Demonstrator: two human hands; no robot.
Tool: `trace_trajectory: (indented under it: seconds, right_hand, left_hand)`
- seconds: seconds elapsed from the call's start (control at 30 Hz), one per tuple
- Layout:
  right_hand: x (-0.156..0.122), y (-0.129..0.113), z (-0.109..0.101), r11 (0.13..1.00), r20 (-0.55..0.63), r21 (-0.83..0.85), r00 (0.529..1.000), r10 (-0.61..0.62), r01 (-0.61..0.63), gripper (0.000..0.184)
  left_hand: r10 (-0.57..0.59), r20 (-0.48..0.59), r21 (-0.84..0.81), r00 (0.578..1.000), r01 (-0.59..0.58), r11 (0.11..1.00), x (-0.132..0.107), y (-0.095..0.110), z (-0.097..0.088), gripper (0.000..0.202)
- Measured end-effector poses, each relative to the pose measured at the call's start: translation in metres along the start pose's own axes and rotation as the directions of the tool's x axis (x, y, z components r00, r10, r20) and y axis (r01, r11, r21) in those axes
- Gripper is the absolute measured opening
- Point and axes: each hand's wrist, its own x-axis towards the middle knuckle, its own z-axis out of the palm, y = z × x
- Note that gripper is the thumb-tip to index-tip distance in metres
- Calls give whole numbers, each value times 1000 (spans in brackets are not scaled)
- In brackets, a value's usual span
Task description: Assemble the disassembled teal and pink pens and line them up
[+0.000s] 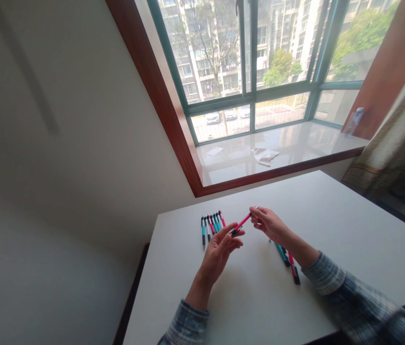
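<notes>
Between my two hands, above the white table, is a pink pen (244, 220) with black parts, held at a slant. My left hand (220, 247) pinches its black lower end between thumb and finger. The fingertips of my right hand (267, 223) grip the upper end, near the light tip. Beyond my left hand lies a row of several pens (203, 231) in teal, white and pink, side by side, partly covered by that hand. Under my right forearm rest a teal pen (283, 254) and a pink pen (293, 268), partly hidden by the arm.
The white table (260, 297) reaches a wall on the left and a window sill at the back. On the sill (231, 165) lie a crumpled white cloth or paper (265, 155) and a flat paper (214, 151). A clear bottle (353, 122) stands near the curtain (385, 139).
</notes>
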Motion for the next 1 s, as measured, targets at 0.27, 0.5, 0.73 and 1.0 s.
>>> trace_trajectory:
  seconds: [0.27, 0.5, 0.73, 1.0]
  right_hand:
    - [-8, -3, 8, 998, 125, 32, 991, 57, -61, 44]
    - [-9, -2, 9, 997, 163, -73, 986, 46, -35, 40]
    - [-13, -12, 6, 869, 161, -393, 953, -258, 302, 31]
    - [-22, -3, 22, 359, 143, -858, 841, -522, 368, 11]
  left_hand:
    - [56, -80, -137, 995, -67, 988, 3, -3, -2, 42]
    - [76, -350, -323, 934, -197, 926, 14, 9, -18, 30]
    - [73, -325, -282, 943, -171, 944, 8, 11, -15, 42]
    - [41, -389, -300, 920, -169, 939, 3, 14, -15, 37]
